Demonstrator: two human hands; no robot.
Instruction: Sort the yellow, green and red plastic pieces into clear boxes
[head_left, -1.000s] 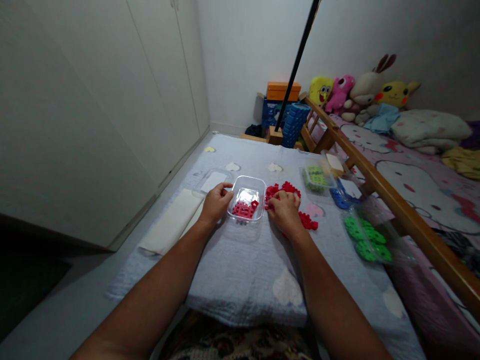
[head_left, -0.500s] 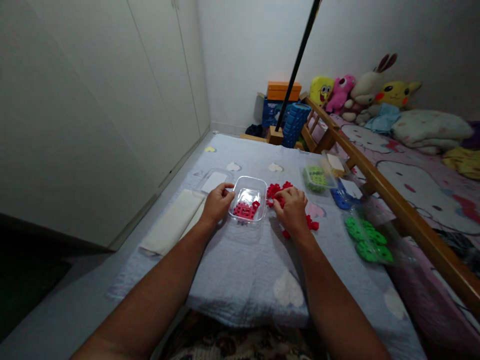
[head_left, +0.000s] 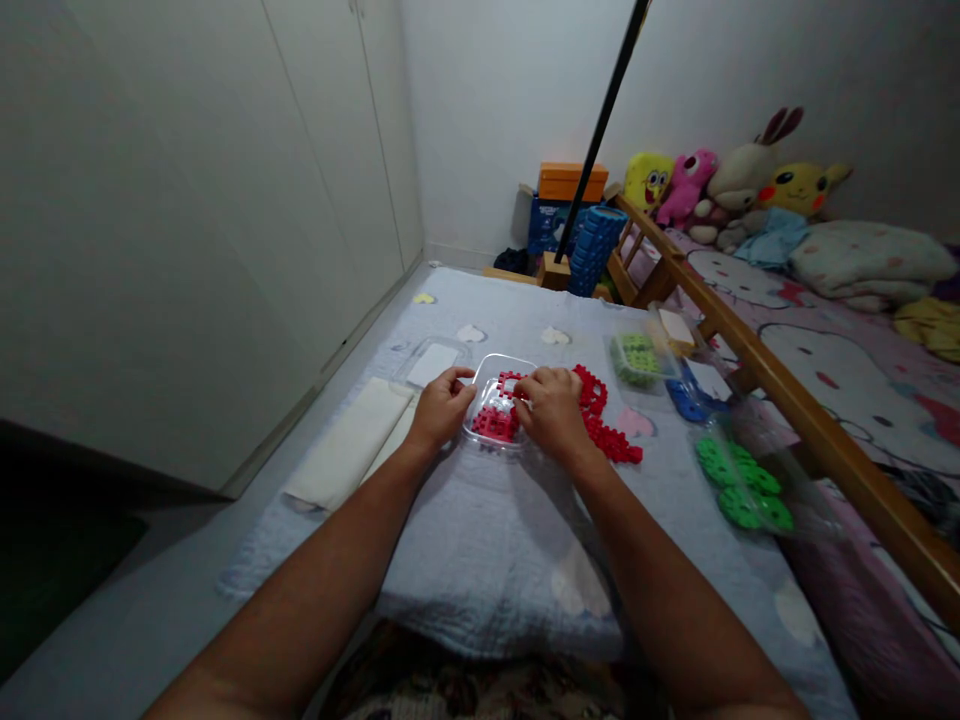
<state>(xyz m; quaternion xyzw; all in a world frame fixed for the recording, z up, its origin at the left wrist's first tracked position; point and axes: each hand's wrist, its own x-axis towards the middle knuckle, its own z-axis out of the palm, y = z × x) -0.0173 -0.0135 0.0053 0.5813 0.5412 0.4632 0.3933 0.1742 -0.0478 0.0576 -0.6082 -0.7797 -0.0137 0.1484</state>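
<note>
A pale blue blanket (head_left: pixel 487 540) lies on the floor between white wardrobe doors (head_left: pixel 225 200) and a wooden bed (head_left: pixel 787 400) with plush toys (head_left: pixel 720 180). In its middle the left hand (head_left: pixel 442 408) clamps the edge of the clear container (head_left: pixel 486 378). The right hand (head_left: pixel 553 410) pinches a red piece (head_left: pixel 508 381) above it, beside the red pile (head_left: pixel 611 440).

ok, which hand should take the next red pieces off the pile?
Right, probably. The right hand is over the clear container, with the red pile just to its right on the blanket. The left hand grips the container's left rim, on the far side from the pile.
</note>
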